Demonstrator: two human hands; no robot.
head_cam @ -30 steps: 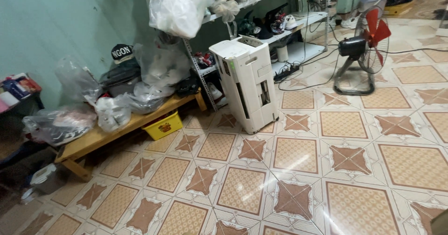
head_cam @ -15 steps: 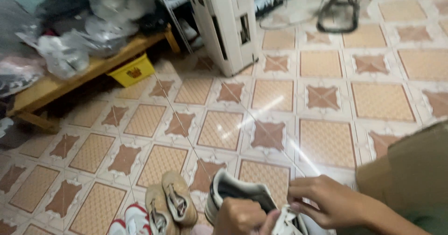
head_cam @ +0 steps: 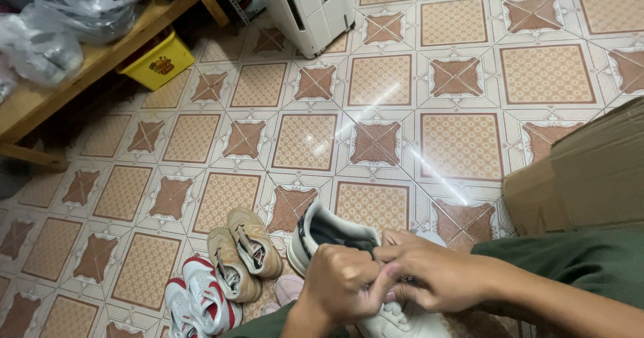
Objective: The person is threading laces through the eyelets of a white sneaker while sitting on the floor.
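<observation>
White leather sneaker, toe pointing away, sits gripped by both hands. Left hand clenches its side to steady it; right hand pinches the laces. Tan sneakers lie left.

Shoe between both hands, two shoe pairs left, box right, bench perhaps far left.

Five sneakers perhaps, one cardboard box
</observation>
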